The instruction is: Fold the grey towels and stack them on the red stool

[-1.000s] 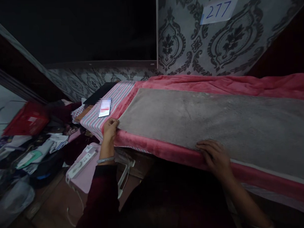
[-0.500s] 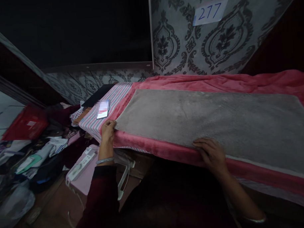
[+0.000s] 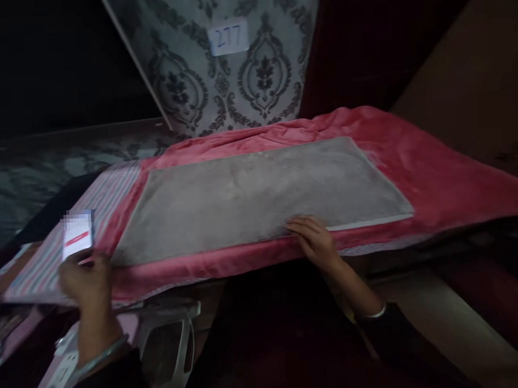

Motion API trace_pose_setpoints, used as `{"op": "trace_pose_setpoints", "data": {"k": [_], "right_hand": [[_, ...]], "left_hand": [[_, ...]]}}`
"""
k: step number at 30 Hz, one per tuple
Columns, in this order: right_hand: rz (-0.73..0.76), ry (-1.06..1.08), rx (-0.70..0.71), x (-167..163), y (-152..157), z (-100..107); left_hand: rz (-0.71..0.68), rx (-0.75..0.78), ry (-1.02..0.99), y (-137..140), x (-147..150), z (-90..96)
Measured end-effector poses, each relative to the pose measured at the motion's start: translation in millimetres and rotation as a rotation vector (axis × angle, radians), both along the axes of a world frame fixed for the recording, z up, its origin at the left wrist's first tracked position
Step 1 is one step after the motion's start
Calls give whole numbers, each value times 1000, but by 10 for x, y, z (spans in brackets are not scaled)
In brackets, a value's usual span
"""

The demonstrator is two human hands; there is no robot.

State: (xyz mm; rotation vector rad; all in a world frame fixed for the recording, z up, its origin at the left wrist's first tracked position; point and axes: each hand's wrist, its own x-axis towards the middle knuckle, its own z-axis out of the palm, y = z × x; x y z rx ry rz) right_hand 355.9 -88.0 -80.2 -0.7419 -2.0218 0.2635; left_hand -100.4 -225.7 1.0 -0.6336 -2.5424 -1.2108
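One gray cloth point(image 3: 229, 198): we are resting our outstretched, ungripping right hand point(image 3: 315, 243) along its edge; our left hand point(image 3: 87, 280), grip unclear, is sitting by the phone point(image 3: 78, 235).

the only view looks from the person's head, facing forward and down across the grey cloth point(image 3: 242, 200). it is near enough to show the left hand point(image 3: 86, 279) and the right hand point(image 3: 315, 244), yet wide enough to reach the patterned wall point(image 3: 221, 82) beyond.
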Motion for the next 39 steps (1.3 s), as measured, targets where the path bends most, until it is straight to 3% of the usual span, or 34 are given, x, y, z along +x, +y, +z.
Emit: {"op": "trace_pose_setpoints", "data": {"k": [2, 4, 8, 12, 15, 19, 27, 32, 39], "right_hand": [[-189, 64, -10, 354, 21, 48], [-395, 144, -22, 753, 42, 62], [-748, 345, 8, 1510, 126, -2], [-889, 416, -16, 2016, 305, -97], [-897, 436, -93, 2198, 468, -133], [-837, 427, -247, 2295, 639, -133], [-890, 241, -540, 2377, 853, -73], [-922, 228, -609, 2389, 961, -28], [-918, 269, -619, 2401, 956, 30]], "left_hand": [[-49, -8, 149, 58, 184, 14], [-201, 23, 216, 201, 453, -35], [-804, 127, 280, 718, 1241, -222], [-1387, 110, 310, 1223, 2243, -323], [-1621, 7, 333, 1471, 2882, -357], [-1656, -129, 464, 1676, 3317, -441], [-1594, -198, 701, 1676, 3330, -531], [-1545, -242, 809, 1652, 3348, -530], [-1496, -112, 905, 1706, 3352, -643]]}}
